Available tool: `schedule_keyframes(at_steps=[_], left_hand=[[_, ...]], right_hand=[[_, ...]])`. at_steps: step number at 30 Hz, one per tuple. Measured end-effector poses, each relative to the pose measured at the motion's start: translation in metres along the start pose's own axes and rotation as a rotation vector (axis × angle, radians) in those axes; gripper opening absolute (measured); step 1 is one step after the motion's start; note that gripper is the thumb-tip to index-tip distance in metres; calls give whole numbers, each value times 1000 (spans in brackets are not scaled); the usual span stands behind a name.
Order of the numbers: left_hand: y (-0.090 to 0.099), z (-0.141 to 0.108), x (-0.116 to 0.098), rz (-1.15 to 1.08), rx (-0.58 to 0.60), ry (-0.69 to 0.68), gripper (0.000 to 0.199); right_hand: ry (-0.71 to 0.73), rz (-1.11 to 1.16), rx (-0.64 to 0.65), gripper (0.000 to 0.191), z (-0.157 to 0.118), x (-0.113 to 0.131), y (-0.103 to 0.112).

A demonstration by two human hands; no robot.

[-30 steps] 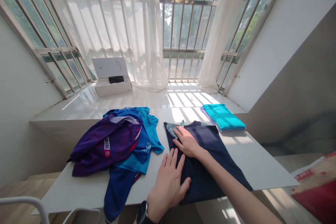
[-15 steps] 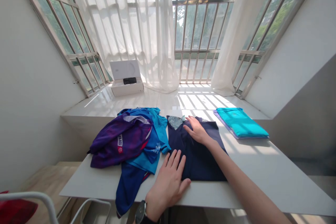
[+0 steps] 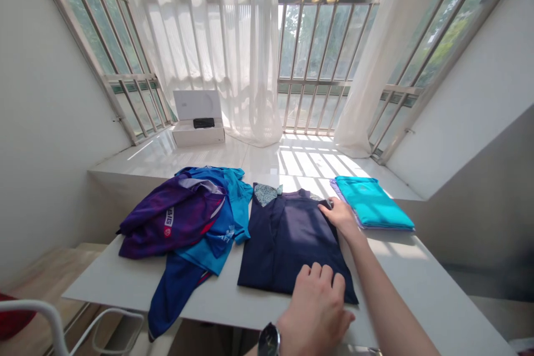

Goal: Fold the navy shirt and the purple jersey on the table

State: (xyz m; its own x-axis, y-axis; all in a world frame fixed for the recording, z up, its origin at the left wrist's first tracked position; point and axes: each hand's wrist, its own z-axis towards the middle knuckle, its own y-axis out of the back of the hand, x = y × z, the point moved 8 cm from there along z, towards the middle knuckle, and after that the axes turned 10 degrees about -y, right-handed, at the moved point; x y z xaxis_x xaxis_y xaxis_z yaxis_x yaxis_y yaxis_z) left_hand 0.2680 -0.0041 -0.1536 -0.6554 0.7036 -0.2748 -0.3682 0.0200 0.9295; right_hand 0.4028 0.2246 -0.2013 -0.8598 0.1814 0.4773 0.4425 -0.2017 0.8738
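Note:
A dark navy garment [image 3: 292, 239] with a patterned grey-green collar piece lies folded flat on the white table [image 3: 225, 303]. My right hand [image 3: 342, 216] is at its upper right corner, thumb and fingers closed on the cloth edge. Over the lower right part of the garment is my left hand [image 3: 319, 300], a watch on its wrist. Its fingers are bent and slightly apart, with the tips hidden from view, and it holds nothing visible. A loose pile with a purple shirt [image 3: 167, 217] and a blue shirt [image 3: 237, 200] sits to the left.
Folded turquoise cloth [image 3: 371, 200] rests on a lilac one at the right. An open white box [image 3: 199, 135] with a black object stands on the sill. A white tubular frame [image 3: 50, 314] is at the lower left. Barred windows and white curtains are behind.
My right hand has moved right to the garment's upper corner and closed on it. My left hand has moved right from the garment's left side, its fingers now bent. The view has shifted slightly.

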Motion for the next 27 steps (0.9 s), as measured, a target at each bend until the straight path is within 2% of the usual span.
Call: schedule_keyframes(at_steps=[4, 6, 8, 11, 15, 20, 24, 27], left_hand=[[-23, 29, -3, 3, 32, 91, 43], [-30, 36, 0, 19, 38, 119, 34], [-32, 39, 0, 21, 57, 93, 26], [-24, 36, 1, -9, 100, 53, 26], [2, 20, 16, -136, 68, 75, 22], [24, -13, 43, -493, -121, 163, 28], [27, -39, 59, -563, -166, 226, 32], [28, -57, 69, -527, -153, 269, 34]], right_hand=[[-61, 133, 36, 41, 3, -10, 1], [-43, 185, 45, 38, 3, -10, 1], [-10, 235, 57, 36, 3, -6, 2], [2, 322, 62, 39, 1, -1, 5], [-6, 424, 64, 51, -3, 5, 10], [44, 481, -19, 48, -10, 23, 20], [36, 367, -44, 38, -13, 56, 14], [84, 341, 13, 30, -18, 93, -2]])
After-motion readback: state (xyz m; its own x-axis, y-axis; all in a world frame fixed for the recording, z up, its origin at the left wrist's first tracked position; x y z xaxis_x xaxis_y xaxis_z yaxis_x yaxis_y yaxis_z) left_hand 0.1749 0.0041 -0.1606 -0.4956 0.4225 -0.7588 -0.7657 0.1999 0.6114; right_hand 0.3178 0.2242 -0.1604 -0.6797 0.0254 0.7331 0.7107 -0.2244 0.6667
